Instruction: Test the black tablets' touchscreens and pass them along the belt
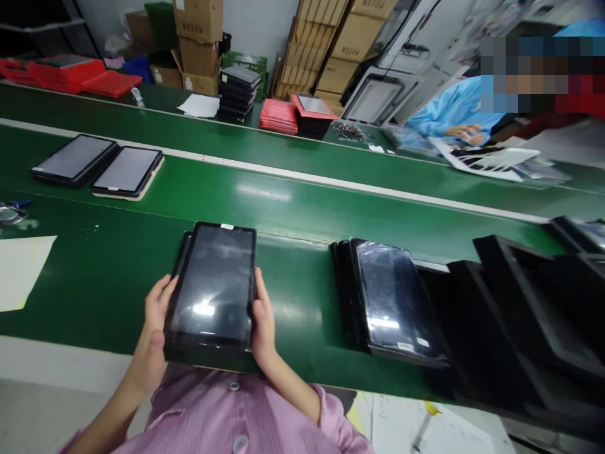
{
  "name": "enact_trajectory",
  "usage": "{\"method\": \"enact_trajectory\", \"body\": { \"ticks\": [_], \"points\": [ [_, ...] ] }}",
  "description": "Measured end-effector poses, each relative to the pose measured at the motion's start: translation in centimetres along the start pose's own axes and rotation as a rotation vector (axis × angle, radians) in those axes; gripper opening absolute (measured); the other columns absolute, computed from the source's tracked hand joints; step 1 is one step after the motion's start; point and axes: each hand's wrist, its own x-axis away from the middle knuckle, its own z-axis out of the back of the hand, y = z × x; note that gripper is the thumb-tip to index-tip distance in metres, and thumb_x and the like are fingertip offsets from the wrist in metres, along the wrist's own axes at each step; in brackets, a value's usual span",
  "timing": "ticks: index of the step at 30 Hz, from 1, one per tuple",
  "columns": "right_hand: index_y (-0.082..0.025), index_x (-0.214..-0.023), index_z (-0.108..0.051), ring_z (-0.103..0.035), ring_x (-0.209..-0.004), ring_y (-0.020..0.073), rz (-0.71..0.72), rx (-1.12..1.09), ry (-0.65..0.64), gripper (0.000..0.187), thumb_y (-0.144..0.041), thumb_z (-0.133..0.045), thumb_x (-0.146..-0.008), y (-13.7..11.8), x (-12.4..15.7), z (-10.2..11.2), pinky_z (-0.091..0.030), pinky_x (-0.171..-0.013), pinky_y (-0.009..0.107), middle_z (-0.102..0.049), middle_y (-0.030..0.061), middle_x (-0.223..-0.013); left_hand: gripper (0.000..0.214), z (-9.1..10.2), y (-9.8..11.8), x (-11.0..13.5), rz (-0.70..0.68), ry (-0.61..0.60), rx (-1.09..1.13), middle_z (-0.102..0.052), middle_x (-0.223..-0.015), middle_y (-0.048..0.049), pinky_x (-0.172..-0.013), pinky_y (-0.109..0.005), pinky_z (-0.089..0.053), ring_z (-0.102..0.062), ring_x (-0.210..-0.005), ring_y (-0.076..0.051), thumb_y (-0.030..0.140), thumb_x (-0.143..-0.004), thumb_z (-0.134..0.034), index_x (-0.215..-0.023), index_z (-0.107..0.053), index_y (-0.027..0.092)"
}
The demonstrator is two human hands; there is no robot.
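Note:
A black tablet with a glossy dark screen and a small white label at its top edge is between my hands. Under it, slightly offset to the left, shows the edge of another dark flat piece; what that is I cannot tell. My left hand grips the left side, fingers along the edge and partly hidden, thumb nearer to me. On the opposite edge, my right hand holds the tablet with its fingers against the side. To the right lies a stack topped by a film-covered tablet with white labels.
Black trays are heaped at the right. Two tablets lie at the left on the green bench, near a white sheet. Across the bench stand red trays and a dark stack. A co-worker's hands are at the far right.

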Motion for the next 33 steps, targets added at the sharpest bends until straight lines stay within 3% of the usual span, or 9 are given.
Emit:
{"method": "enact_trajectory", "body": {
  "ticks": [5, 8, 10, 12, 17, 20, 24, 28, 33],
  "points": [
    [-0.029, -0.158, -0.023, -0.008, -0.154, 0.0259, -0.03, 0.343, -0.032, 0.071, -0.055, -0.047, -0.097, 2.3, 0.4, 1.6, -0.01, -0.125, 0.052, -0.013, 0.0029, -0.168, 0.086, 3.8, -4.1, -3.1, 0.021, 0.225, -0.029, -0.033, -0.161, -0.0068, -0.127, -0.042, -0.006, -0.018, -0.152, -0.027, 0.082, -0.085, -0.036, -0.149, -0.041, 0.026],
    [-0.025, -0.151, -0.039, -0.046, -0.137, 0.0293, -0.166, 0.316, -0.041, 0.068, -0.062, -0.047, -0.095, 2.2, 1.3, 5.5, -0.039, -0.112, 0.05, -0.046, 0.0135, -0.151, 0.084, 3.9, -5.1, -4.5, 0.172, 0.125, 0.187, -0.025, -0.165, -0.0045, -0.127, -0.041, -0.006, -0.013, -0.154, -0.026, 0.079, -0.088, -0.033, -0.153, -0.037, 0.025],
    [-0.02, -0.135, -0.056, -0.069, -0.095, 0.0253, -0.35, 0.27, -0.197, 0.063, -0.065, -0.048, -0.093, 1.6, 2.2, 8.1, -0.056, -0.082, 0.041, -0.069, 0.0136, -0.11, 0.08, 2.9, -5.3, -4.9, 0.244, 0.039, 0.322, -0.027, -0.164, -0.005, -0.126, -0.043, -0.011, -0.018, -0.153, -0.026, 0.073, -0.091, -0.034, -0.155, -0.031, 0.026],
    [-0.016, -0.113, -0.066, -0.065, -0.064, 0.0182, -0.527, 0.236, -0.388, 0.055, -0.065, -0.051, -0.092, 0.9, 3.2, 10.1, -0.052, -0.06, 0.032, -0.068, 0.0067, -0.078, 0.076, 1.1, -5.7, -5.2, 0.264, 0.013, 0.409, -0.028, -0.164, -0.0042, -0.126, -0.043, -0.014, -0.019, -0.152, -0.025, 0.068, -0.093, -0.034, -0.157, -0.027, 0.027],
    [-0.02, -0.119, -0.064, -0.071, -0.082, 0.0202, -0.768, -0.124, -0.509, 0.051, -0.054, -0.071, -0.083, 0.8, 3.8, 10.6, -0.055, -0.071, 0.032, -0.071, 0.0092, -0.095, 0.077, -6.3, -8.4, -7.7, 0.141, -0.01, 0.435, -0.021, -0.166, 0.0003, -0.126, -0.036, -0.012, -0.014, -0.154, -0.021, 0.06, -0.091, -0.049, -0.157, -0.027, 0.028],
    [-0.019, -0.124, -0.061, -0.067, -0.113, 0.0263, -0.789, -0.394, -0.345, 0.058, -0.047, -0.078, -0.076, 1.4, 1.0, 9.8, -0.05, -0.099, 0.042, -0.068, 0.0166, -0.124, 0.076, -11.0, -9.2, -11.7, 0.174, -0.12, 0.504, -0.016, -0.167, -0.002, -0.125, -0.034, -0.013, -0.015, -0.153, -0.02, 0.05, -0.089, -0.058, -0.156, -0.029, 0.025],
    [-0.009, -0.107, -0.069, -0.064, -0.12, 0.0311, -0.751, -0.498, -0.255, 0.042, -0.039, -0.071, -0.077, 1.8, -5.1, 10.4, -0.037, -0.115, 0.049, -0.069, 0.0222, -0.122, 0.053, -14.6, -8.1, -18.4, 0.307, -0.181, 0.626, -0.027, -0.163, -0.0101, -0.123, -0.032, -0.017, -0.023, -0.151, -0.019, 0.035, -0.095, -0.053, -0.146, -0.046, 0.019],
    [-0.008, -0.098, -0.068, -0.067, -0.114, 0.0323, -0.662, -0.48, -0.097, 0.027, -0.018, -0.066, -0.073, 1.9, -11.6, 12.1, -0.051, -0.105, 0.048, -0.072, 0.0242, -0.109, 0.043, -14.1, -6.9, -23.1, 0.258, -0.083, 0.637, -0.03, -0.162, -0.0111, -0.118, -0.037, -0.029, -0.03, -0.149, -0.021, 0.041, -0.102, -0.039, -0.14, -0.05, 0.024],
    [-0.009, -0.116, -0.056, -0.07, -0.105, 0.03, -0.654, -0.565, 0.064, 0.05, -0.01, -0.055, -0.065, 1.5, -19.1, 12.5, -0.064, -0.083, 0.044, -0.07, 0.0221, -0.109, 0.041, -10.4, -6.2, -25.8, 0.087, 0.146, 0.628, -0.045, -0.152, -0.0153, -0.11, -0.035, -0.039, -0.049, -0.137, -0.021, 0.039, -0.103, -0.031, -0.13, -0.055, 0.02]
  ]
}}
